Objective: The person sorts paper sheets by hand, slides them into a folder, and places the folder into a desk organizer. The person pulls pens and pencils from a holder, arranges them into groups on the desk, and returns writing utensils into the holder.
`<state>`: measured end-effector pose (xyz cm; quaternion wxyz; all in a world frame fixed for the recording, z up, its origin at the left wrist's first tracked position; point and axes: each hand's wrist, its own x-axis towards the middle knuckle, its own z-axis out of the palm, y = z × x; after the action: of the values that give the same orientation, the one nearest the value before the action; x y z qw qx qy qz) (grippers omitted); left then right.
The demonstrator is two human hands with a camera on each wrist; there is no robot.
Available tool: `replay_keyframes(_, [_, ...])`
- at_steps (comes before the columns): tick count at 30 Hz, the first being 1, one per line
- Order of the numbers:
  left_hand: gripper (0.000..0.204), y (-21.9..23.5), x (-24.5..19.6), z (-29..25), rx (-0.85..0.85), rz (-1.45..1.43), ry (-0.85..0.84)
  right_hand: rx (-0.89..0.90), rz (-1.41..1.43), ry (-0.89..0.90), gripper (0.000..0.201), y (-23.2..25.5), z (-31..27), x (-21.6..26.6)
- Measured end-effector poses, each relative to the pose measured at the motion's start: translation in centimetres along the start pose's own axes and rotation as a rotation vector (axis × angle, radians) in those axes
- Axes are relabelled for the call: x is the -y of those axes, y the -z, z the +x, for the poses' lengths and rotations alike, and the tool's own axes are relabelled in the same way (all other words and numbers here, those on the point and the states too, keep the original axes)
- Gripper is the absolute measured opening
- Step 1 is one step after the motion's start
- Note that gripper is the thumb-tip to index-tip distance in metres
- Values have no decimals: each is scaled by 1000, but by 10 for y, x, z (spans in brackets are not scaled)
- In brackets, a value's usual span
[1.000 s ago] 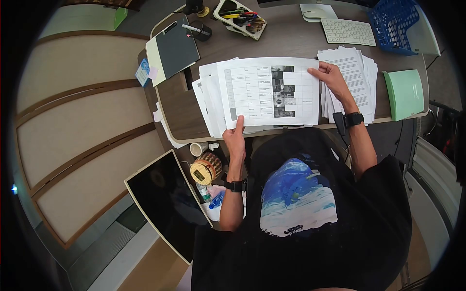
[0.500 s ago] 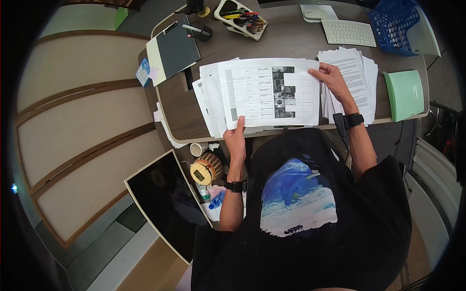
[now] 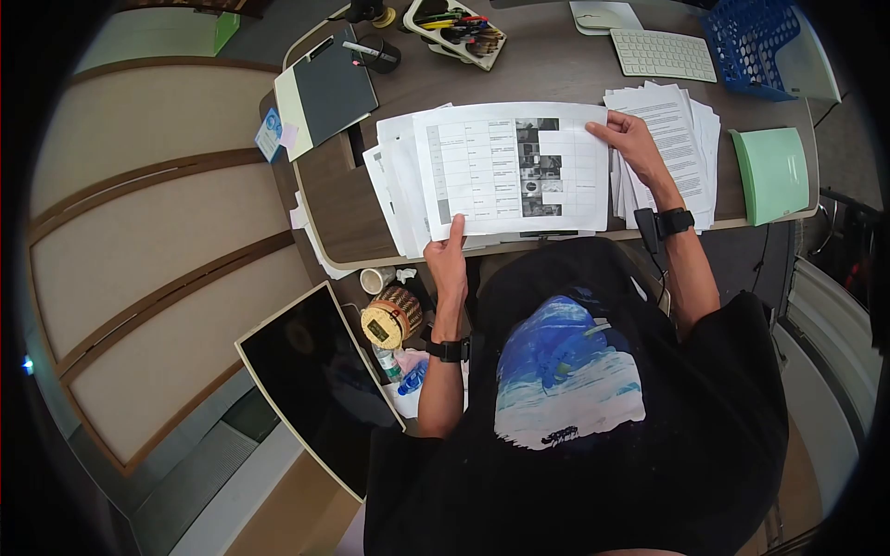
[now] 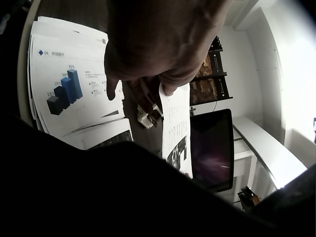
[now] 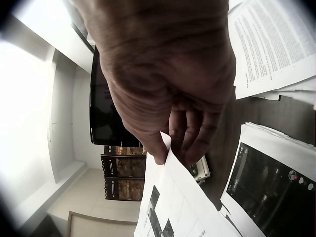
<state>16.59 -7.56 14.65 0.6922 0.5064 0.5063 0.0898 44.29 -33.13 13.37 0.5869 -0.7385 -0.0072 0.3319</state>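
Both hands hold up a printed sheet (image 3: 491,171) with a table and a column of dark pictures. My left hand (image 3: 449,264) pinches its lower left edge, thumb on the printed face. At the upper right corner, my right hand (image 3: 633,148) pinches it between thumb and fingers; the right wrist view shows the paper (image 5: 173,197) bending there. Behind and below the sheet lies a paper stack (image 3: 397,176), partly covered by it. Seen from the left wrist, that stack (image 4: 74,106) has a blue bar chart on a top page.
A second paper stack (image 3: 663,134) lies to the right, beside a green folder (image 3: 771,176). Farther back are a keyboard (image 3: 663,56), a blue basket (image 3: 751,51), a pen tray (image 3: 459,32) and a pen cup (image 3: 378,56). A dark clipboard (image 3: 334,88) lies at left.
The head view has shifted slightly, so the desk and sheet appear a little higher. Both hands keep the same grip on the sheet.
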Motion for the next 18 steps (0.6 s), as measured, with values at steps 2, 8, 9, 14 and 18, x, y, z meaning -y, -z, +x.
replay_keyframes(2, [37,2,2,1,3,1,2,0,-13,-2,32,0,0,0])
replay_keyframes(8, [37,1,1,1,5,34,1,-8,-32,17,33,2,2,-4])
replay_keyframes(9, [37,1,1,1,5,36,3,-7,-29,10,32,1,2,-4])
replay_keyframes(14, [43,1,-1,1,29,73,30,-8,-3,-23,32,-1,0,1])
replay_keyframes(18, [37,-2,-2,-1,13,26,3,-4,-11,-13,28,1,2,-3])
